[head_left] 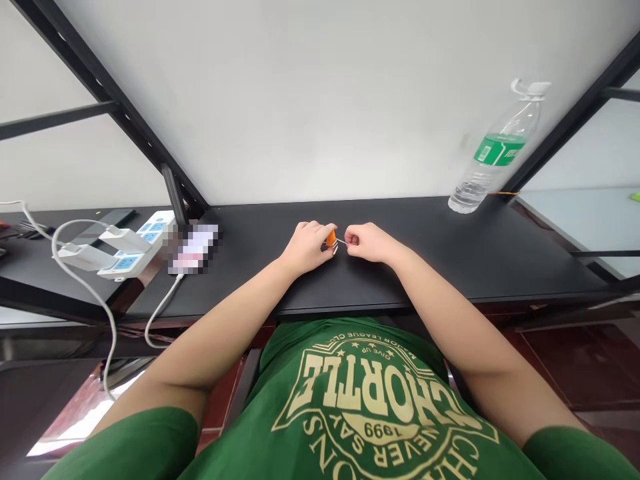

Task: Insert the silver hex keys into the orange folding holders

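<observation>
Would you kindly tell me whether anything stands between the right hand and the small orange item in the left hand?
No obstacle is visible: only a thin pale strand spans the gap from the right hand to the orange item in the left hand. The bottle stands off to the right.

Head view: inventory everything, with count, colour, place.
Desk: 1, black, centre
Wall: 1, pale, behind desk
Frame bars: several, black, both sides
Floor: 1, reddish, below desk
Bottle: 1, clear with green label, desk's back right
Power strip: 1, white and blue, left
Plugs: 2, white, on power strip
Cables: at least 2, white, left
Flat item: 1, dark, beyond power strip
Pixelated item: 1, mostly pale, desk's left
Orange item: 1, orange, desk's middle
Strand: 1, pale, beside orange item
Shirt: 1, green, bottom
Left hand: 1, bare, holding orange item
Right hand: 1, bare, gripping strand
</observation>
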Motion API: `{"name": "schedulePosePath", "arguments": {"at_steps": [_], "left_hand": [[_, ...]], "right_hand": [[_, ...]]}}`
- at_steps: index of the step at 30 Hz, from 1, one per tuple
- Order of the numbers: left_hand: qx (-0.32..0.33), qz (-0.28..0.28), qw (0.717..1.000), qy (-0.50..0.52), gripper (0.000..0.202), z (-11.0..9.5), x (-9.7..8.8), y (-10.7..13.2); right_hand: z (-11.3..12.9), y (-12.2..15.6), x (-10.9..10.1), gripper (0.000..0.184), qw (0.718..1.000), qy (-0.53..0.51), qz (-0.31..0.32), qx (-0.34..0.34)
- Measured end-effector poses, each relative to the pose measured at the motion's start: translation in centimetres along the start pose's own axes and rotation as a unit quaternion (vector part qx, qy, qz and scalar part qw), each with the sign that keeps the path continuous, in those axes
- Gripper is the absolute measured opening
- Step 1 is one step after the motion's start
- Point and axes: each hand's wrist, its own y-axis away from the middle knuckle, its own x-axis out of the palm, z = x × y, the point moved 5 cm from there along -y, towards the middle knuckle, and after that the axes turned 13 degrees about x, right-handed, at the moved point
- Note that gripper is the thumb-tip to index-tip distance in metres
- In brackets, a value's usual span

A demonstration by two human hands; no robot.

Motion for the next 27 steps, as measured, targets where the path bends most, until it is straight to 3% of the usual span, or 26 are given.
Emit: {"name": "schedulePosePath", "arguments": {"at_steps": [6, 12, 16, 21, 24, 27], "left_hand": [[-0.013, -0.009, 1.0, -0.007, 0.043, 0.1, -0.1, 0.0], [-0.01, -0.001, 1.0, -0.015, 0.043, 0.3, 0.0, 0.1], [0.008, 0.011, 0.999, -0.033, 0.042, -0.4, 0.0, 0.0], [0.044, 0.008, 0.998, -0.036, 0.03, -1.5, 0.1, -0.3], [0.024, -0.016, 0.999, -0.02, 0.026, -1.1, 0.0, -0.2], [-0.003, -0.038, 0.999, -0.001, 0.026, -0.3, -0.1, 0.0]], "right_hand": [[-0.3, 0.1, -0.4, 0.009, 0.999, -0.041, -0.015, 0.002], [-0.3, 0.4, -0.4, 0.007, 0.997, -0.071, 0.011, 0.006], [-0.8, 0.0, -0.3, 0.003, 0.988, -0.149, 0.036, 0.036], [-0.7, -1.0, 1.5, 0.019, 0.939, -0.324, 0.093, 0.063], [-0.6, -1.4, 2.2, 0.026, 0.898, -0.421, 0.099, 0.084], [-0.5, -1.4, 2.6, 0.02, 0.865, -0.473, 0.137, 0.091]]}}
